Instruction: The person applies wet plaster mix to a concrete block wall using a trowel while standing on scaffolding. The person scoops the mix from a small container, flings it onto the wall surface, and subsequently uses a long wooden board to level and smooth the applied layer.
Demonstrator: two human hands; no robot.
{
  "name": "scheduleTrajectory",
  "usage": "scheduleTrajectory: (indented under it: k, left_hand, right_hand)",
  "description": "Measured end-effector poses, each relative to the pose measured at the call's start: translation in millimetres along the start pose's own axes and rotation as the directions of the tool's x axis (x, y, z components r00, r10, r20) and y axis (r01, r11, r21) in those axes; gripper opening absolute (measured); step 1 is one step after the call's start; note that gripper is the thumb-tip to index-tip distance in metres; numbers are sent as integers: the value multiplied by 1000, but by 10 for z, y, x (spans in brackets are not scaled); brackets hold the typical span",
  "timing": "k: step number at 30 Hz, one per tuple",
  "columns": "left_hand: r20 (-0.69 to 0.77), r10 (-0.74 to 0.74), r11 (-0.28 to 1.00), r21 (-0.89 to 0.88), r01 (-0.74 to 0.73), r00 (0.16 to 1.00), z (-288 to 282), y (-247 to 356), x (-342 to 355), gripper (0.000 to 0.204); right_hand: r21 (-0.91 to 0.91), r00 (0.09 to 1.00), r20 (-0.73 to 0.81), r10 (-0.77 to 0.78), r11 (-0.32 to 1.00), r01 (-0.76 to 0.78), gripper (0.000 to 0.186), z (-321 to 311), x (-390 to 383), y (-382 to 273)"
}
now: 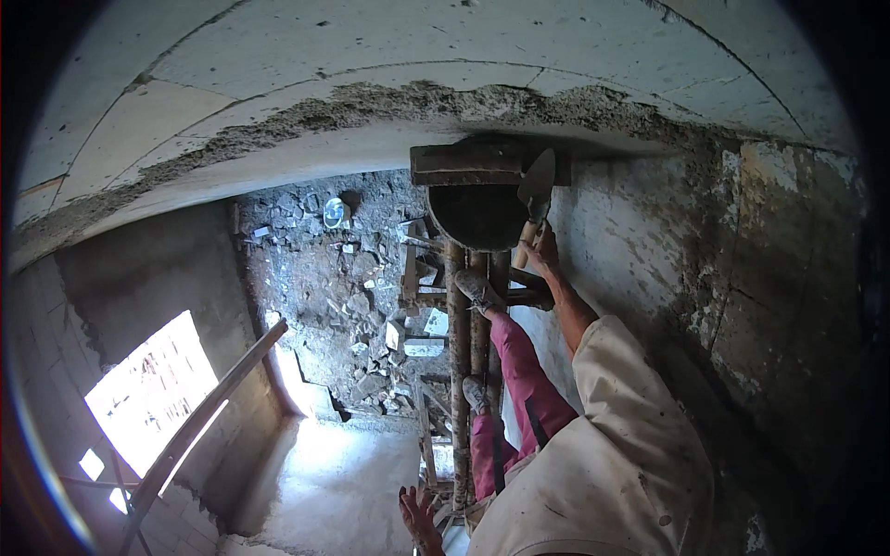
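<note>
My right hand is wrapped round the wooden handle of a pointed trowel. The trowel's metal blade points up, over the right edge of a round dark pan. What lies in the pan is too dark to make out. A wooden board lies across the pan's far side, against the wall. Low in the picture, my left hand is raised with its fingers apart and nothing in it.
My feet stand on narrow wooden poles of a scaffold. Far below lies ground strewn with rubble. A partly plastered block wall curves ahead, and a stained wall rises on the right. A slanting beam crosses a bright opening at left.
</note>
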State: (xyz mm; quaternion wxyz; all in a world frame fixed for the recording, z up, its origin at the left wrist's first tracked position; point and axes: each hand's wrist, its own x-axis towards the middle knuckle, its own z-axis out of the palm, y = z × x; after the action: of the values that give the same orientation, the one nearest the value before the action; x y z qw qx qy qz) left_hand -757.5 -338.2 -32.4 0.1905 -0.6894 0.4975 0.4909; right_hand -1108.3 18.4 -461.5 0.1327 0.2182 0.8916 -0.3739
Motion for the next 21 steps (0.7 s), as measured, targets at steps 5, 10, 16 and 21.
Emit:
scheduleTrajectory:
  k: [5, 10, 16, 21]
  left_hand:
    - [2, 38, 999, -23, -38, 999, -10, -84, -55, 70]
    - [18, 93, 995, -32, -93, 995, -146, -381, -75, 67]
    - [-54, 152, 944, -287, -161, 987, -288, -753, -145, 53]
    - [-174, 145, 905, -374, -202, 974, -584, -1645, -99, 44]
  right_hand:
    - [-53, 1000, 23, 6, 999, -5, 85, -215, -205, -101]
    - [-69, 993, 119, -25, 997, 33, 85, -325, -767, 78]
    - [-78, 913, 380, -150, 978, 193, 88, -371, -1542, 88]
    - [-19, 798, 541, -265, 945, 327, 84, -333, -1847, -634]
